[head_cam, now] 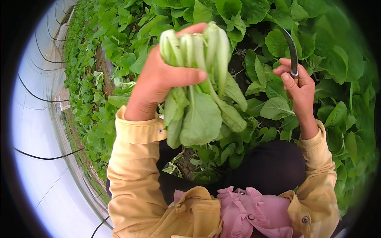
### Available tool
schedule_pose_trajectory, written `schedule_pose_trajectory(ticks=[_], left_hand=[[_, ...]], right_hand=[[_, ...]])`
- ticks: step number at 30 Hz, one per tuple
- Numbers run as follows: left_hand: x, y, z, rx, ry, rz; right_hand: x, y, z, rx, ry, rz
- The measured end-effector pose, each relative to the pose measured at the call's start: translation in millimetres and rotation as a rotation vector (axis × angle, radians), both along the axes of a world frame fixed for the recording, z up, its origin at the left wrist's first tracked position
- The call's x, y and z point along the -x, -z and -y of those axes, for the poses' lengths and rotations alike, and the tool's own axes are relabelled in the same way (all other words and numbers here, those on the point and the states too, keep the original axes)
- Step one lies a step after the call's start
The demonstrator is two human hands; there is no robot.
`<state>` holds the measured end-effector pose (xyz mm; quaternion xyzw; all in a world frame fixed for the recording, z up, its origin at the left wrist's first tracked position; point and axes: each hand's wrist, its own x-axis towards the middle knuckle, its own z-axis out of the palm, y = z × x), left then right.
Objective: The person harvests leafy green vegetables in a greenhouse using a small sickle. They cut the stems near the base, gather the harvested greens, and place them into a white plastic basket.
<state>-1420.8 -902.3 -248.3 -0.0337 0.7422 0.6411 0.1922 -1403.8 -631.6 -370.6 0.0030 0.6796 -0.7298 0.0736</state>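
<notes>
My left hand [166, 71] is closed around a bunch of leafy greens [201, 116], which look like bok choy. The pale cut stem ends point up and away from me, and the leaves hang down toward my lap. In my right hand [299, 83] is a sickle [292, 49] with a curved dark blade and a wooden handle. Its blade points up and bends to the left, apart from the bunch. My fingers hide much of the handle. Rooted leafy plants [276, 108] stand below and around the sickle hand.
Dense rows of the same greens [119, 50] spread ahead and to both sides. A strip of bare soil [104, 71] runs between rows at the left. Beyond it rises a greenhouse wall of plastic film [38, 119] with curved dark lines. My knee [271, 160] is bent close below the plants.
</notes>
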Motion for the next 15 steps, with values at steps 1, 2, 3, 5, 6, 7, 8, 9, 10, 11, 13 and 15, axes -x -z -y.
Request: schedule_pose_trajectory(ticks=[1, 2, 3, 5, 6, 7, 8, 9, 10, 11, 13, 15], left_hand=[[2.8, -26.0, 19.8, 0.129, -0.020, -0.053], [3.4, -49.3, 36.8, 0.256, -0.040, -0.111], [-3.5, -77.4, 54.2, 0.381, -0.021, -0.139], [-10.2, -93.1, 71.2, 0.555, 0.054, -0.153], [-12.8, -98.8, 77.2, 0.644, 0.100, -0.133], [-15.5, -100.4, 81.7, 0.732, 0.147, -0.113], [-18.5, -92.4, 77.9, 0.785, 0.165, -0.060], [-15.3, -86.8, 73.2, 0.803, 0.236, 0.065], [-12.4, -80.5, 67.7, 0.817, 0.308, 0.194], [-10.6, -64.6, 64.0, 0.880, 0.473, 0.047], [-5.1, -22.7, 51.6, 0.923, 0.707, -0.056], [1.6, 18.0, 36.8, 0.887, 0.822, 0.010]], right_hand=[[1.4, 5.8, -0.3, -0.034, -0.063, 0.006], [2.0, 13.5, 0.3, -0.072, -0.126, 0.009], [0.4, 18.3, 10.8, -0.147, -0.213, 0.078], [4.9, 30.0, 21.2, -0.314, -0.368, 0.076], [11.0, 31.4, 26.2, -0.427, -0.455, 0.087], [16.6, 30.9, 32.5, -0.561, -0.494, 0.058], [22.5, 29.0, 40.9, -0.697, -0.529, 0.029], [28.8, 25.8, 51.6, -0.828, -0.564, -0.002], [33.5, 29.1, 62.3, -0.884, -0.571, -0.069], [39.4, 37.4, 72.6, -0.944, -0.574, -0.133], [53.5, 41.2, 97.0, -1.094, -0.635, -0.215], [64.4, 39.8, 128.1, -1.197, -0.702, -0.274]])
